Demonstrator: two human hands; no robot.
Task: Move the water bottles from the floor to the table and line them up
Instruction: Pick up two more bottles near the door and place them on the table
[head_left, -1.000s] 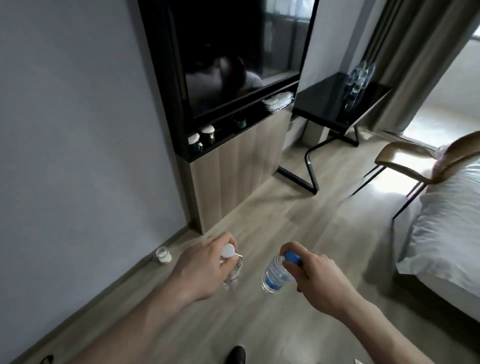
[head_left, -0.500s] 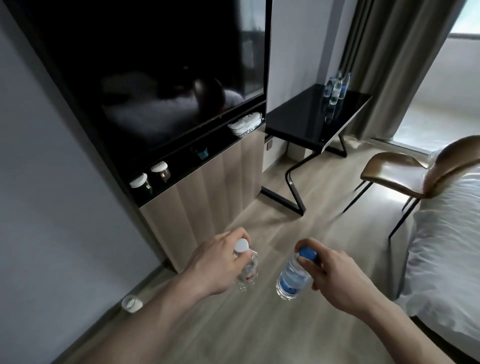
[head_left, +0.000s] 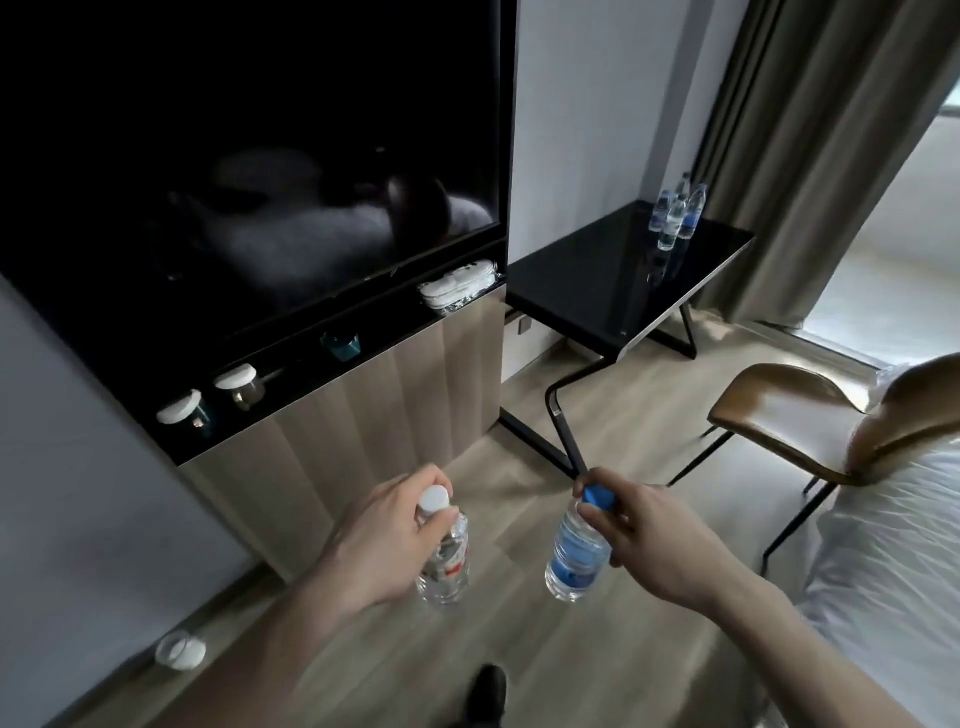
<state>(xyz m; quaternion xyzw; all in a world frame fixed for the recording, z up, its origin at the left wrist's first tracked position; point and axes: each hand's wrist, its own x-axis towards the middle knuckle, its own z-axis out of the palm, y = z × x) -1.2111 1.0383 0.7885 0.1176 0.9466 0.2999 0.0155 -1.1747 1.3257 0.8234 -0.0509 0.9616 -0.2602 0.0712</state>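
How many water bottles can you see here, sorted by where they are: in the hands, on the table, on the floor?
In the hands: 2, a white-capped bottle in the left hand and a blue-capped bottle in the right hand.
On the black table: 4, in a cluster of bottles.
On the floor: 0.
Total: 6.

A clear bottle with a white cap and a red label is hanging upright above the floor, held by its neck. Beside it, a blue-capped bottle with a blue label is hanging likewise. Several more bottles are standing clustered at the black worktop's far end.
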